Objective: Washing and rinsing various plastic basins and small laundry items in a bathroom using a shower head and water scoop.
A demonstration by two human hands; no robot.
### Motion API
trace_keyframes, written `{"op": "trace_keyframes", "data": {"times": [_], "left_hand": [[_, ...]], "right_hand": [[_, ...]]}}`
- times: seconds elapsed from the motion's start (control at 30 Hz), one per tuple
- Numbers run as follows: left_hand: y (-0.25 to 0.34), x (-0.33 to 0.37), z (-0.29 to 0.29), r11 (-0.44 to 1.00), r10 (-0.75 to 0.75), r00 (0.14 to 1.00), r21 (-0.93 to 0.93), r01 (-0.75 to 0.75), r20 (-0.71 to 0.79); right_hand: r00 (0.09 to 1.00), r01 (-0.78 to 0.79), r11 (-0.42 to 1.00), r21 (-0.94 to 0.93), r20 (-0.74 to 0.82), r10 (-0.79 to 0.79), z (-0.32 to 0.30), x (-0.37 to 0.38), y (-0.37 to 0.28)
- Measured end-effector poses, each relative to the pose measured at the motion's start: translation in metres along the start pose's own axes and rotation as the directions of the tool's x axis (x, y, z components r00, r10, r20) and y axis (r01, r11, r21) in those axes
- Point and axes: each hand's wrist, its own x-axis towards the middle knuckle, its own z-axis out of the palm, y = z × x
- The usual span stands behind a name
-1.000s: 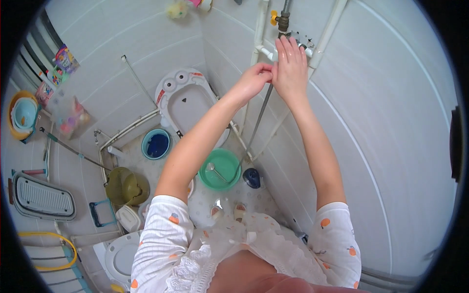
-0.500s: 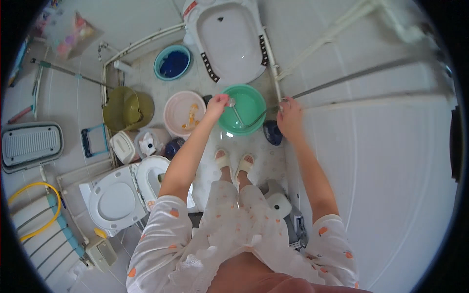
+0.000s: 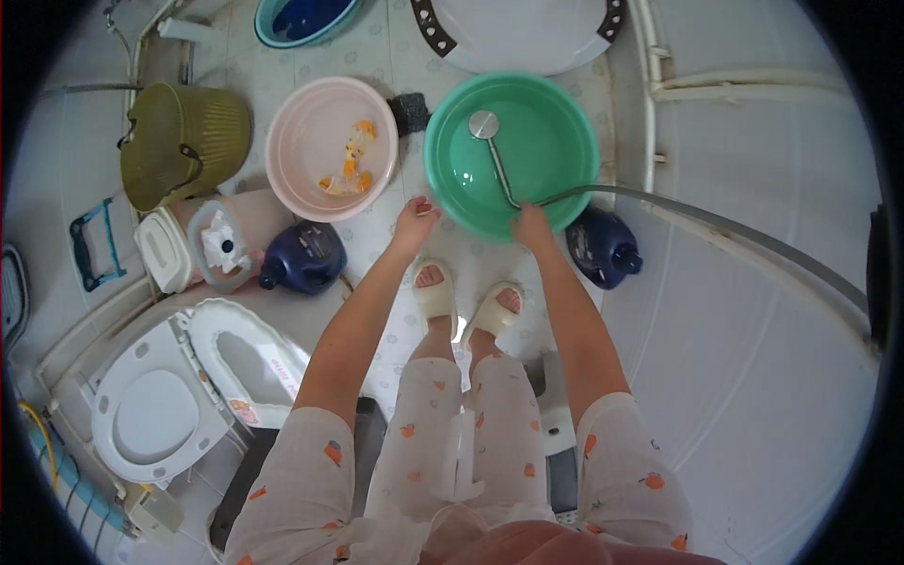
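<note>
A round metal shower head (image 3: 484, 125) with a slim silver handle rests inside the green basin (image 3: 591, 155), over clear water. At the basin's near rim my right hand (image 3: 531, 226) is closed around the lower end of the handle, where the grey hose (image 3: 702, 215) joins it. From there the hose arches off to the right wall. My left hand (image 3: 416, 226) hangs just beside the basin's lower left rim, fingers loosely curled but apart, holding nothing. Left of it stands a pink basin (image 3: 275, 151) with a crumpled clear-and-orange thing (image 3: 352, 162) in it.
A dark blue bottle (image 3: 603, 247) lies right of the green basin; another blue bottle (image 3: 306, 256) lies left, near a white toilet seat (image 3: 151, 414). An olive bucket (image 3: 202, 141) stands farther left. At the back are a blue basin (image 3: 268, 38) and a white tub (image 3: 518, 38).
My right hand has moved from the wall side to the green basin's near rim and gripped the shower handle. My left hand has let go of the shower head and drawn back. The view has tilted closer.
</note>
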Motion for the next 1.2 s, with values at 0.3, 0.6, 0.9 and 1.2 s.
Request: {"op": "trace_keyframes", "data": {"times": [0.3,0.6,0.9,1.2], "left_hand": [[-0.03,0.076,0.049,0.944,-0.196,0.977,-0.254,0.211,0.085],[0.066,-0.039,-0.004,0.976,0.171,0.984,-0.13,-0.177,-0.057],[0.194,-0.199,-0.097,0.854,0.519,0.726,0.234,-0.466,-0.451],[0.285,-0.328,-0.209,0.79,0.605,0.563,0.513,-0.336,-0.563]], "right_hand": [[0.949,-0.066,0.992,-0.105,-0.313,0.03,0.088,0.133,0.03],[0.975,-0.099,0.987,0.126,-0.186,0.121,-0.029,0.06,-0.067],[0.958,0.183,0.956,0.231,-0.262,-0.12,-0.243,-0.094,-0.191],[0.931,0.363,0.808,0.464,-0.219,-0.292,-0.32,-0.092,-0.303]]}}
